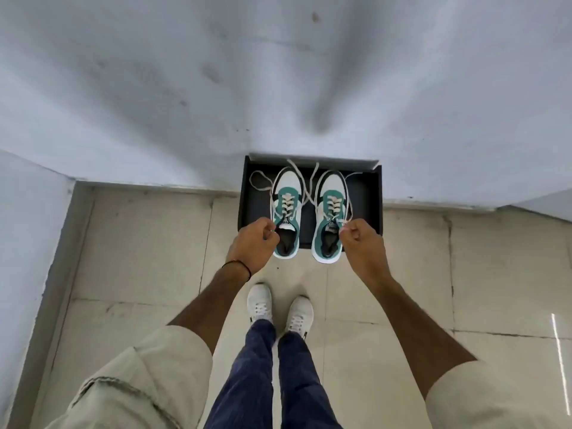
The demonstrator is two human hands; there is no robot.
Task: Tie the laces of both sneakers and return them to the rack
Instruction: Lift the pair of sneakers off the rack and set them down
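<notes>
Now each grip, left hand (255,241) and right hand (360,238), pinches its sneaker's (286,212) lace (272,209).

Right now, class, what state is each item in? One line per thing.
Left green-and-white sneaker: upright, laces untied.
Right green-and-white sneaker: upright, laces untied.
Black rack tray: holding both sneakers.
Left hand: closed at left sneaker.
Right hand: closed at right sneaker.
</notes>
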